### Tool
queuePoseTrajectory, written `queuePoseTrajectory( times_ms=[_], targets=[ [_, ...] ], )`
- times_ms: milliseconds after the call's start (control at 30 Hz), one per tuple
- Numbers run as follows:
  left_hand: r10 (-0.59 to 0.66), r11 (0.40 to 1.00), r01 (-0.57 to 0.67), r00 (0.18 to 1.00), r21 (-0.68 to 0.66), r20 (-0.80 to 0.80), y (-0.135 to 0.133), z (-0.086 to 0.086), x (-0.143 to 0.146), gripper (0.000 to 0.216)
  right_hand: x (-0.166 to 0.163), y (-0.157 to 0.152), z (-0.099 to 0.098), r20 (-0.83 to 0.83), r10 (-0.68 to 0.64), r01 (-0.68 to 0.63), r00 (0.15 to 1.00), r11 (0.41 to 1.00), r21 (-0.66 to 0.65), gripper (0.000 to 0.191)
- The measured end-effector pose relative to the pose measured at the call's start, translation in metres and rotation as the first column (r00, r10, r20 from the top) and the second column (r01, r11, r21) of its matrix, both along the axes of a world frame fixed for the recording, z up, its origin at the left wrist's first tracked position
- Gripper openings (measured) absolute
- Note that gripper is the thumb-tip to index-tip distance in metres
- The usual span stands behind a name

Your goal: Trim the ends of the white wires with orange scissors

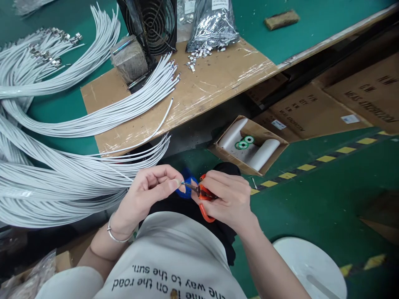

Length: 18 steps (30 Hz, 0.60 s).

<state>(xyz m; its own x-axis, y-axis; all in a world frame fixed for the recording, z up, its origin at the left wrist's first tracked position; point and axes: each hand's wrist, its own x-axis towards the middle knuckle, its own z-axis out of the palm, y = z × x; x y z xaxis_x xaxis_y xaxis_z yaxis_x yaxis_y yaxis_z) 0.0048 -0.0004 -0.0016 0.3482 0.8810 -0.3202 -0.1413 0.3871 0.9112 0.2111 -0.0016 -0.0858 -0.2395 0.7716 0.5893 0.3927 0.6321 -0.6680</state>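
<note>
Between thumb and forefinger, my left hand point(156, 187) pinches the end of a white cable, most of which is hidden by the hand. My right hand point(226, 197) is wrapped round the orange-handled scissors point(205, 209), whose dark tips meet the cable end at my left fingertips. Long bundles of white cables point(62, 178) lie to the left, some hanging over the table edge. Another bundle point(124, 112) rests on the cardboard sheet point(215, 87), with one cable point(162, 120) apart from it.
Small metal connectors point(199, 56) are spilled before a plastic bag point(213, 25). A black fan point(154, 25) and a worn block point(129, 58) stand behind the cables. Below the table edge sits an open carton point(271, 160) with rolls in it. A white round stool point(311, 265) is at lower right.
</note>
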Motion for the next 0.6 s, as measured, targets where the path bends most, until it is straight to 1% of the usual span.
queuePoseTrajectory(
  times_ms=[167, 367, 500, 600],
  targets=[
    [-0.001, 1.0, 0.001, 1.0, 0.012, 0.01, 0.0007, -0.0005, 0.0006, 0.019, 0.0019, -0.0007, 0.0008, -0.056, 0.072, -0.077, 0.996, 0.993, -0.091, 0.037],
    [-0.002, 1.0, 0.002, 1.0, -0.009, 0.018, -0.0009, -0.0016, -0.0006, 0.017, 0.0032, 0.0008, 0.0034, 0.011, 0.052, -0.051, 0.999, 0.997, -0.064, 0.035],
    [-0.003, 1.0, 0.003, 1.0, 0.007, 0.001, 0.0003, -0.0014, -0.0003, 0.019, 0.0028, 0.0016, 0.0039, 0.025, 0.056, -0.055, 0.998, 0.996, -0.064, 0.033],
    [0.004, 1.0, -0.003, 1.0, 0.025, -0.013, 0.0011, -0.0027, 0.0005, 0.02, 0.004, 0.0014, 0.0032, 0.027, 0.055, -0.053, 0.998, 0.998, -0.046, 0.039]
  ],
)
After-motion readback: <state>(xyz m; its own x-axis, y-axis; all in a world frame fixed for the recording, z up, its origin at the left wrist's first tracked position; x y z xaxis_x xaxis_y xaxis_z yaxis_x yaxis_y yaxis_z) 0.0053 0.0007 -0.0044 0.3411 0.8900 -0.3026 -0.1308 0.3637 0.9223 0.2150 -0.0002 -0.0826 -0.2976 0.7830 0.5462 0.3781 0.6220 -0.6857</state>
